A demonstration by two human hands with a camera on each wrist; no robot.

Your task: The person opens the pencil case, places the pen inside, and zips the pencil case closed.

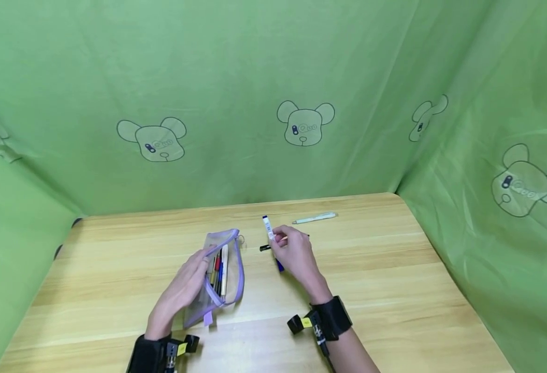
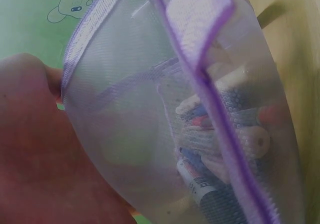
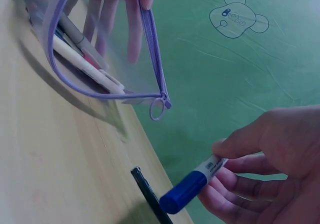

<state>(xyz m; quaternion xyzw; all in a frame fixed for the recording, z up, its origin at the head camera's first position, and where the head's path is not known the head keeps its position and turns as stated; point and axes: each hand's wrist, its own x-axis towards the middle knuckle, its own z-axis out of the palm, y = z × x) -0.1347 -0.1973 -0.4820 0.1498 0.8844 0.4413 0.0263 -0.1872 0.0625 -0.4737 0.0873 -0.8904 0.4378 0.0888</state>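
Note:
A see-through mesh pencil pouch with purple edging stands unzipped on the table in the head view, several pens inside it. My left hand pinches the pouch's far-left edge, the thumb on the zip side and the fingers behind the mesh, as the right wrist view shows. To the right of the pouch, my right hand holds a white marker between thumb and fingers. Its blue cap points down towards the wrist camera. Beneath the marker lies a black pen, partly hidden by the hand.
A pale green pen lies near the back of the wooden table. Green cloth with bear heads hangs behind and at both sides. A ring pull hangs from the pouch's zip corner.

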